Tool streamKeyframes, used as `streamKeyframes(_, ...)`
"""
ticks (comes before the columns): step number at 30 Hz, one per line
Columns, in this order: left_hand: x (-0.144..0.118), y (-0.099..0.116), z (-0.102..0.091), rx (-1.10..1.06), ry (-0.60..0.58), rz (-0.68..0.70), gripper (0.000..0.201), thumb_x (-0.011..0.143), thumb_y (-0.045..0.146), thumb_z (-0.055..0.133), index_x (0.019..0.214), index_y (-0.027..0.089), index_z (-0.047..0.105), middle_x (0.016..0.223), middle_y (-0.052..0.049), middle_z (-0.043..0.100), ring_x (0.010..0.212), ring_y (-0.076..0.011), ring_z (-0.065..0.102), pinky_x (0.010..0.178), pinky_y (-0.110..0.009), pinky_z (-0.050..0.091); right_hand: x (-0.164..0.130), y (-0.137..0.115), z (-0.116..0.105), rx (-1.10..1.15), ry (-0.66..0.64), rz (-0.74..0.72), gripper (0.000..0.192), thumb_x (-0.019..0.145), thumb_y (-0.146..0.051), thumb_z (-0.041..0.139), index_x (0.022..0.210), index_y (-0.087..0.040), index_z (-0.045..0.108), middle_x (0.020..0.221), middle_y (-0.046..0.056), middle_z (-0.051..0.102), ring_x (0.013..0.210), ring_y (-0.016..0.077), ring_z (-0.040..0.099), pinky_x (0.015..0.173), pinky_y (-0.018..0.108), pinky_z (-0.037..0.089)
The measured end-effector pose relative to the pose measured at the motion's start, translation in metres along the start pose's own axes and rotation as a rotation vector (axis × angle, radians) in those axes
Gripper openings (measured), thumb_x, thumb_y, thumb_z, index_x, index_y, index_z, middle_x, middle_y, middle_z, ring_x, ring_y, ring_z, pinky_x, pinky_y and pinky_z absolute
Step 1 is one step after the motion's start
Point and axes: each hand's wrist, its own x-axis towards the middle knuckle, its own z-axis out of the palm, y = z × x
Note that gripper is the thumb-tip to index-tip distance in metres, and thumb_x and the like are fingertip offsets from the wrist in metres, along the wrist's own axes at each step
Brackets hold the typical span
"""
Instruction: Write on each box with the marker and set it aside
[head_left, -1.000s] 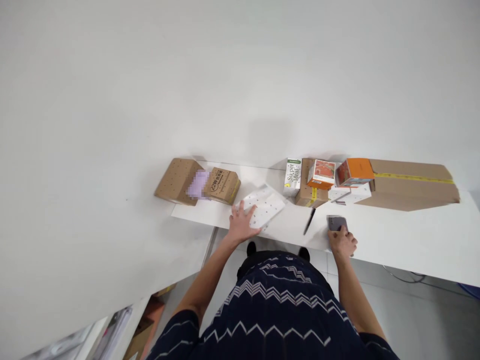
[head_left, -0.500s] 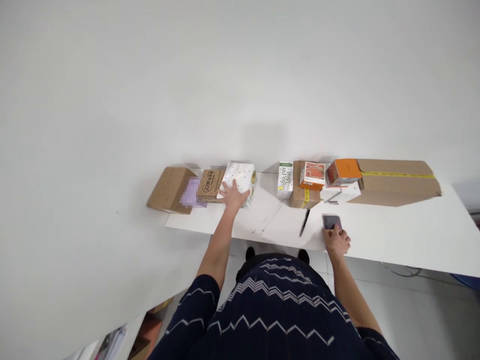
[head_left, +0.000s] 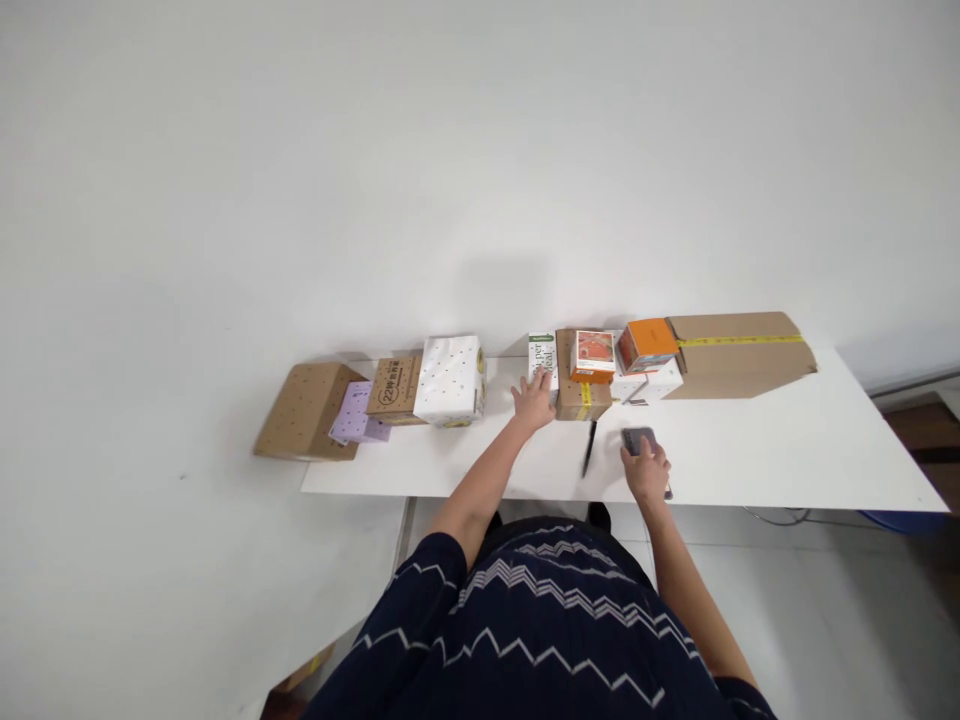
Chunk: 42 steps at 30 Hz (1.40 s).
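Note:
My left hand (head_left: pixel 533 403) reaches to the white and green carton (head_left: pixel 541 353) at the back of the white table (head_left: pixel 787 450) and touches its lower front; whether the fingers grip it I cannot tell. A white dotted box (head_left: pixel 451 379) stands upright to the left, apart from that hand. My right hand (head_left: pixel 646 470) rests on a dark phone (head_left: pixel 637 438) lying flat near the table's front edge. A black pen (head_left: pixel 589 447) lies between my two hands.
Along the wall stand a brown dotted box (head_left: pixel 304 410), a purple sheet (head_left: pixel 354 414), a printed brown box (head_left: pixel 394 388), a taped brown box (head_left: pixel 576 398), two orange boxes (head_left: pixel 646 343), a white box (head_left: pixel 652 382) and a long taped carton (head_left: pixel 739 352).
My left hand carried the white dotted box from the table's front to the back row, stood it upright, let go and moved right to the white and green carton. My right hand stayed on the phone.

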Motion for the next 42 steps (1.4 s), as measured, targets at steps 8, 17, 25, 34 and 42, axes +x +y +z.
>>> streamKeyframes(8,0.013,-0.018,-0.003,-0.113,0.218,-0.168,0.055,0.083,0.041,0.052,0.130,0.013,0.044,0.144,-0.018,0.035,0.125,-0.0399,0.040,0.098,-0.051,0.040,-0.027,-0.039,-0.007,0.205,-0.026,-0.314,0.054,0.089,-0.047,0.040,0.126,-0.009,0.055,0.130,0.024,0.047,0.117,0.0323,0.052,0.095,0.047,0.043)
streamKeyframes(17,-0.073,-0.058,0.022,-0.400,0.369,-0.145,0.049,0.074,0.023,0.058,0.122,0.018,0.045,0.126,-0.013,0.046,0.127,-0.0252,0.043,0.107,-0.040,0.036,-0.045,-0.084,-0.012,0.431,-0.315,-0.444,0.040,0.086,-0.042,0.045,0.110,-0.017,0.065,0.107,0.012,0.064,0.071,0.0176,0.063,0.079,0.036,0.051)
streamKeyframes(25,-0.169,-0.095,0.031,-0.393,0.160,0.072,0.072,0.070,0.022,0.063,0.136,0.020,0.035,0.147,-0.016,0.023,0.136,-0.0290,0.033,0.110,-0.045,0.035,-0.045,-0.102,-0.007,0.532,-0.396,-0.323,0.049,0.086,-0.045,0.042,0.121,-0.016,0.060,0.113,0.014,0.065,0.078,0.0198,0.064,0.080,0.038,0.051)
streamKeyframes(34,-0.175,-0.088,0.046,-1.076,0.183,-0.560,0.078,0.079,0.061,0.054,0.143,0.022,0.031,0.135,-0.016,0.045,0.118,-0.0285,0.053,0.092,-0.043,0.049,-0.052,-0.115,-0.011,0.633,-0.492,-0.310,0.055,0.087,-0.058,0.033,0.112,-0.020,0.064,0.113,0.011,0.066,0.091,0.0243,0.064,0.081,0.039,0.051)
streamKeyframes(42,-0.166,-0.067,0.057,-1.590,0.340,-0.645,0.054,0.075,0.062,0.059,0.113,0.024,0.051,0.113,-0.006,0.062,0.086,-0.0174,0.065,0.060,-0.023,0.051,-0.050,-0.104,-0.017,0.709,-0.569,-0.207,0.053,0.086,-0.064,0.034,0.094,-0.020,0.063,0.094,0.007,0.068,0.085,0.0218,0.064,0.076,0.034,0.050)
